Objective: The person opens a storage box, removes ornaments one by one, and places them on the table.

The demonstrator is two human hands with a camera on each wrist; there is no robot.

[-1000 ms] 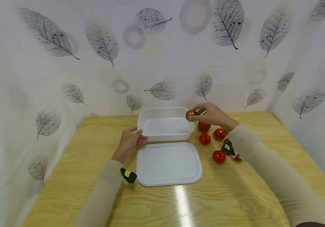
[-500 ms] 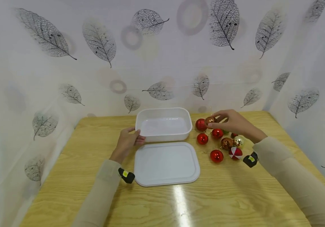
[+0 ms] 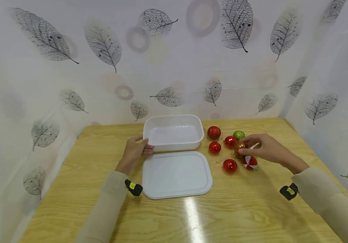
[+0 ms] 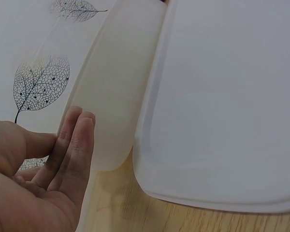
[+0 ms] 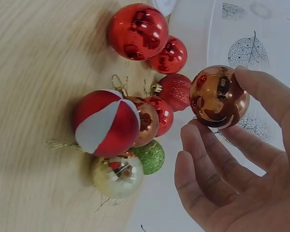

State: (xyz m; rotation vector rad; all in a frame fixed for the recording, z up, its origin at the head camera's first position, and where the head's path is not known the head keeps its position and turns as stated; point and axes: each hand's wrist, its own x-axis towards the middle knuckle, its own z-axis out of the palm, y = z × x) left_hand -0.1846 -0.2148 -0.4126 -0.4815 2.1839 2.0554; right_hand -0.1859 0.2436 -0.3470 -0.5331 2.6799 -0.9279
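My right hand point(image 3: 266, 148) pinches a shiny copper bauble point(image 5: 217, 99) between thumb and fingertips, over the group of Christmas baubles on the right. Around it are a red-and-white bauble point(image 3: 250, 162), a green glitter bauble point(image 3: 239, 135), several red baubles point(image 3: 230, 166), a pale gold bauble point(image 5: 117, 176) and a second copper one point(image 5: 147, 121). At the front left corner of a white plastic box point(image 3: 174, 147), my left hand point(image 3: 134, 150) grips the wall, thumb at the rim and fingers along the outside.
A white lid point(image 3: 177, 174) lies flat on the wooden table point(image 3: 167, 219), just in front of the box. Behind the table hangs a pale leaf-print cloth point(image 3: 167, 60), which also runs along both sides.
My right hand has moved from the box's right edge rightward and nearer to me, carrying the copper bauble. My left hand keeps its grip on the box. The head view has shifted slightly.
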